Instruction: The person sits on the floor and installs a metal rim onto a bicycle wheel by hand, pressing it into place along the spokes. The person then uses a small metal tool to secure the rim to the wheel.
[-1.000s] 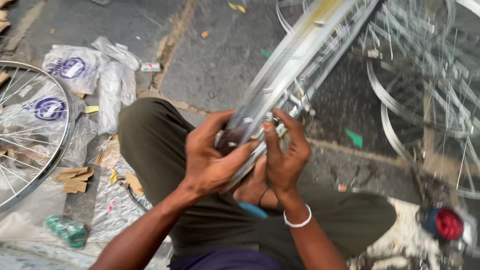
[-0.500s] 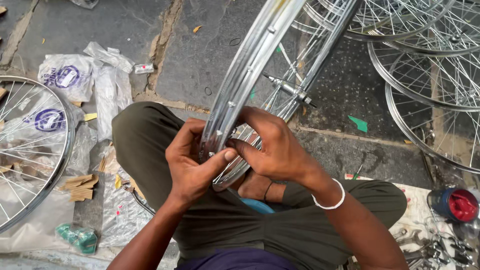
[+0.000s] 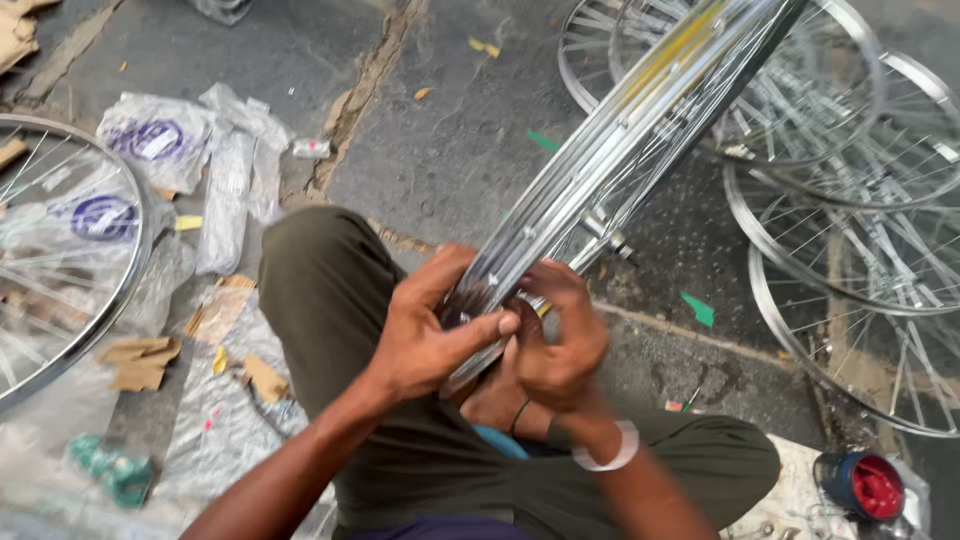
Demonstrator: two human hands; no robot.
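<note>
The shiny wheel (image 3: 610, 170) stands tilted over your lap. Your left hand (image 3: 425, 335) and right hand (image 3: 560, 345) both hold its rim tight. Spokes look fitted; finished wheels (image 3: 850, 200) lie on the floor beside you.

The floor (image 3: 470, 150) is grey stone paving with a cracked joint running down from its far edge. Toward the left edge lie clear plastic bags (image 3: 160, 150) with blue round prints, a spoked wheel (image 3: 60, 260) on plastic sheeting, torn cardboard scraps (image 3: 140, 362) and a small green bundle (image 3: 110, 468). Toward the right edge several chrome spoked wheels (image 3: 850, 230) lie overlapping one another. Small green paper bits (image 3: 700, 310) lie between. A red and blue round tin (image 3: 862, 485) sits near the near right corner.
</note>
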